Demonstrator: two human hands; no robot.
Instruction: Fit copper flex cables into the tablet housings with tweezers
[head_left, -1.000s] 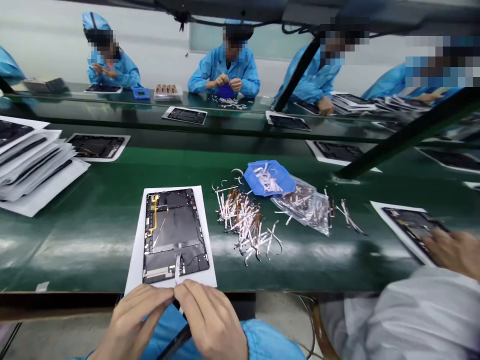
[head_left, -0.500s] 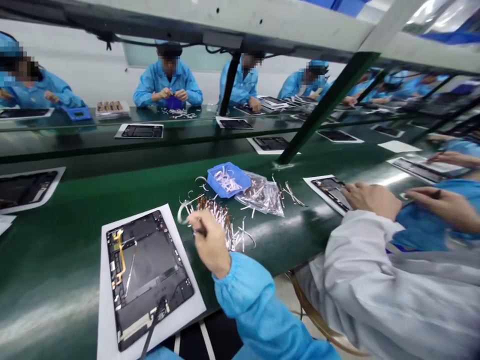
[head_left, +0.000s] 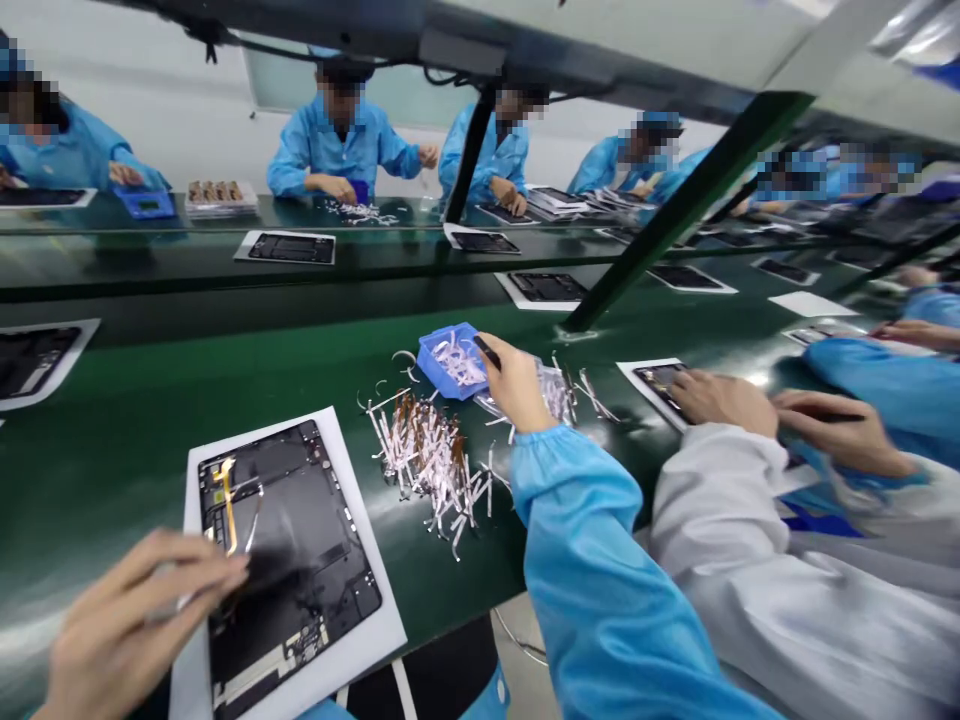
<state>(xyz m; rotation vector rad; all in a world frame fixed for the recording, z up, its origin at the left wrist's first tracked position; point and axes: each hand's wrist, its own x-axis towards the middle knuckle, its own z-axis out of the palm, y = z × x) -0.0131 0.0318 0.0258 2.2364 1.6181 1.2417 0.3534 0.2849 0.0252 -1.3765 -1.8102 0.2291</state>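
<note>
An opened tablet chassis lies on a white sheet at the near edge of the green belt. My left hand hovers at its left side, fingers pinched on a thin strip or tool that is blurred. My right hand reaches far forward over the blue tray of white strips, fingers closed round a thin dark tool. A heap of flex strips lies between the chassis and the tray. A clear bag of strips sits just behind my right hand.
A co-worker in a white sleeve works on a chassis close at my right. More chassis on sheets ride the belt. Other people in blue coats sit across. A slanted dark post crosses above the belt.
My right hand moved from the strip heap forward to the blue tray. My left hand has come into view beside the chassis. The view turned slightly left.
</note>
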